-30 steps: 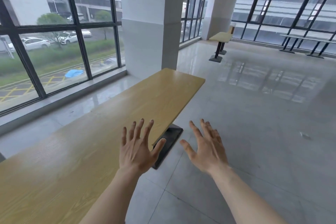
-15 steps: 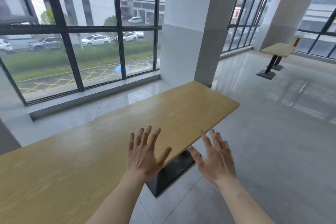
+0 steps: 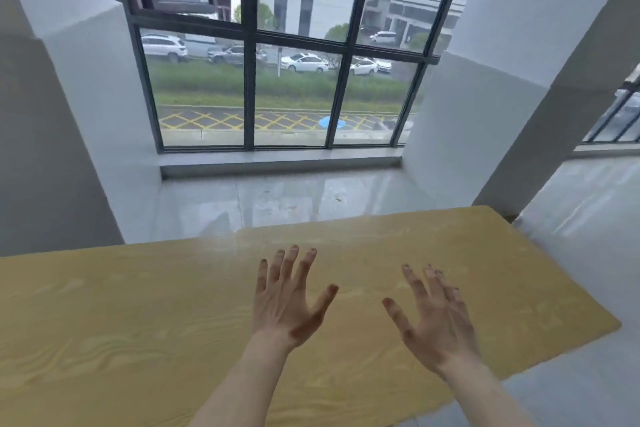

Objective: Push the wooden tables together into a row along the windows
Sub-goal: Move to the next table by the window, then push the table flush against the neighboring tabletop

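Wooden table (image 3: 138, 315) beneath empty, splayed hands (image 3: 360, 312)

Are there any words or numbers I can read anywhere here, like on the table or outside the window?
None can be read.
Wooden table: only wood grain, no label.
Cars outside the window: plates too small and blurred.
Road: yellow criss-cross lines, no letters.
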A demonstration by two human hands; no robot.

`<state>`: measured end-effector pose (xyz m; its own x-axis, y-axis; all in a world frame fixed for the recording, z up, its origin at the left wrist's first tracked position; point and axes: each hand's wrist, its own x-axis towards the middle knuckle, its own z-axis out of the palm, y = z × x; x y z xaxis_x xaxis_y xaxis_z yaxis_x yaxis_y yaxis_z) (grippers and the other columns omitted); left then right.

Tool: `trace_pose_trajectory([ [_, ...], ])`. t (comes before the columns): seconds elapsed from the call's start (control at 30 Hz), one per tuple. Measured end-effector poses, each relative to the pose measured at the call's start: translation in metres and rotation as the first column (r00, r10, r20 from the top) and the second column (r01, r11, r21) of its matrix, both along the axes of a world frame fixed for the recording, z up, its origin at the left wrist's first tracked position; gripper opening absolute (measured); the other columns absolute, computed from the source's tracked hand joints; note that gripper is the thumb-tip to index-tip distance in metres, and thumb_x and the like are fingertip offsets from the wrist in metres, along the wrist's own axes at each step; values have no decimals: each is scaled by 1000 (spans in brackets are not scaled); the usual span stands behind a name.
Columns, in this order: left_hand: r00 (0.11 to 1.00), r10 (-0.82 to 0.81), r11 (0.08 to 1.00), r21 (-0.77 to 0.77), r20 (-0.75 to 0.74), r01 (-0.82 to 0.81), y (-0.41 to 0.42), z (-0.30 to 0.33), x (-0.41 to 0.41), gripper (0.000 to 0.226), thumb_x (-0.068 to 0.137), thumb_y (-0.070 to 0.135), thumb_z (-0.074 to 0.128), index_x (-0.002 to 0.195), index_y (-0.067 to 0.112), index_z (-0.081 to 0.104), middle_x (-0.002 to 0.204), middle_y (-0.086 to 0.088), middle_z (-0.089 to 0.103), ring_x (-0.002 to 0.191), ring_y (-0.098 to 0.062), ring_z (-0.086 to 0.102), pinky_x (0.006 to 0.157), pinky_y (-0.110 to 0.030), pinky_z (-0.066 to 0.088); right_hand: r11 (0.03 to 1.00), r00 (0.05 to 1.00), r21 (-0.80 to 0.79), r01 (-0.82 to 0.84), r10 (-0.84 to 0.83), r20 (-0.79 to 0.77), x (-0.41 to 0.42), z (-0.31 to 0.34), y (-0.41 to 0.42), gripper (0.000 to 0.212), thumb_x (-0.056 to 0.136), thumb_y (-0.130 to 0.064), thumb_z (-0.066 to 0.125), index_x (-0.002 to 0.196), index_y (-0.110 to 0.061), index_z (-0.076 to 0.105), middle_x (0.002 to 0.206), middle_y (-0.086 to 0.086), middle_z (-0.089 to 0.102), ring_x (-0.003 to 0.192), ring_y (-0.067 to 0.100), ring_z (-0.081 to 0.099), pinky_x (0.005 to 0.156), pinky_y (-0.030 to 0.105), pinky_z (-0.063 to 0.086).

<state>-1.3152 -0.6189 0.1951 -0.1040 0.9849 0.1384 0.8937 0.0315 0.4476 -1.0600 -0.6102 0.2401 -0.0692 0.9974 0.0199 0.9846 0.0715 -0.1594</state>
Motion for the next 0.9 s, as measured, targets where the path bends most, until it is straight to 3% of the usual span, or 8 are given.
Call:
trace_pose_trajectory([
  [0.17, 993, 120, 991, -55, -17, -120, 53, -16, -37, 85, 87, 86, 12, 161, 44, 4, 174, 6, 2, 160, -20, -6, 128, -47, -11, 993, 994, -46, -107, 105, -29, -40, -14, 91, 84, 90, -83, 24, 163, -43, 12, 174, -1, 10, 160, 23, 5, 128, 46, 10],
  [0.43, 965, 258, 955, -138, -42, -261, 113, -55, -77, 84, 88, 84, 13, 161, 44, 5, 174, 7, 0, 160, -19, -8, 128, -45, -12, 959, 969, -148, -242, 232, -82, -91, -75, 200, 86, 88, -85, 20, 163, -43, 12, 174, 0, 10, 160, 20, 0, 129, 44, 8],
  [0.6, 958, 276, 943, -169, -80, -286, 176, -91, -80, 86, 86, 85, 14, 160, 43, 13, 173, 7, 5, 160, -19, -1, 128, -45, -9, 942, 961, -192, -276, 267, -72, -95, -122, 276, 87, 89, -84, 21, 164, -40, 15, 174, 2, 13, 161, 21, 2, 130, 44, 7],
  [0.9, 961, 235, 939, -223, -145, -263, 324, -180, -57, 87, 85, 85, 16, 161, 44, 9, 173, 5, 9, 160, -19, -1, 129, -46, -6, 922, 947, -224, -316, 319, -24, -80, -224, 421, 88, 91, -84, 20, 165, -37, 13, 174, 5, 8, 161, 22, -3, 130, 46, 2],
])
